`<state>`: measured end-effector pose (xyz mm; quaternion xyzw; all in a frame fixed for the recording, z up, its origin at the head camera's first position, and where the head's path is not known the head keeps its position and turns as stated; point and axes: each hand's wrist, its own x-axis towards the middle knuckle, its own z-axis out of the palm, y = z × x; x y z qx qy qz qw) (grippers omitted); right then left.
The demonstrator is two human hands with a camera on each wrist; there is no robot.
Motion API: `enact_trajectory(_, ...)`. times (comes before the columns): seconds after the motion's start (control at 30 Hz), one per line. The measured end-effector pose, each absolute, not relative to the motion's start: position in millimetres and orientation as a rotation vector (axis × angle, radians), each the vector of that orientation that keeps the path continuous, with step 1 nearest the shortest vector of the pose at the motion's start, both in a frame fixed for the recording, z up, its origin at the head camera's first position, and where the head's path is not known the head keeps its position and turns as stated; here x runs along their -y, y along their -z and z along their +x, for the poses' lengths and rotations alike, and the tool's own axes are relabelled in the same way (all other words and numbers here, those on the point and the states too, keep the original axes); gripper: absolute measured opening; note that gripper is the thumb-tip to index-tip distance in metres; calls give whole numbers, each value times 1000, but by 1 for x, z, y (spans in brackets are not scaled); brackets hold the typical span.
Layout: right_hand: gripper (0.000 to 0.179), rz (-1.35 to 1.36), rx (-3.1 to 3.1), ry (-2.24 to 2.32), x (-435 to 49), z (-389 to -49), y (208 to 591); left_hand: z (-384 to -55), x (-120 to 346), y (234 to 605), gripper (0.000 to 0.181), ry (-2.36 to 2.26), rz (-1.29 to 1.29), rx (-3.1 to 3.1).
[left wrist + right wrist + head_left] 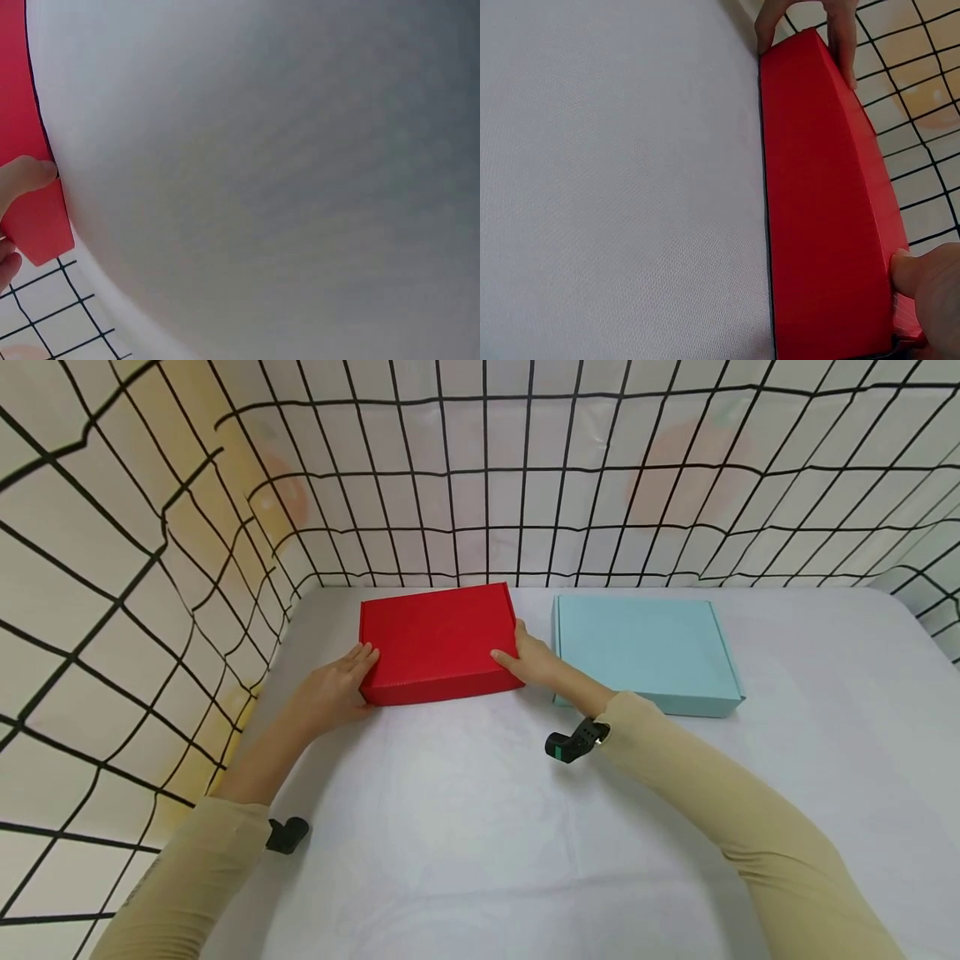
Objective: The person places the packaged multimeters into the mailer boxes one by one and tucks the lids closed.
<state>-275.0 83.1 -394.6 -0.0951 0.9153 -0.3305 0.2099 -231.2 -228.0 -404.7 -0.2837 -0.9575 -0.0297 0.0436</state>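
A flat red cardboard box (438, 639) lies at the back of the white-covered table, slightly turned, its lid closed. My left hand (336, 695) holds its left end, fingers over the top edge and thumb low by the front corner. At the right end, my right hand (534, 660) grips the box with the thumb on the lid and fingers along the side. The left wrist view catches only a corner of the red box (46, 229) with the left thumb against it. Seen from the right wrist, the front face of the red box (814, 195) stretches between both hands.
A closed light blue box (645, 647) sits just right of the red one, partly behind my right forearm. Black wire mesh (486, 468) borders the back and left of the white table (465, 827). Each wrist carries a small black device (573, 742).
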Motion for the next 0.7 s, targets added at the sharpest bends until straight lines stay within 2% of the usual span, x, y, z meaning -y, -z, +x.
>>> enact_trajectory(0.43, 80, -268, -2555, 916, -86, -274, 394, -231, 222, 401, 81, 162, -788, 2973)
enact_trajectory(0.7, 79, -254, -2569, 910, -82, -277, 397, -233, 224, 402, 80, 141, -823, 2937)
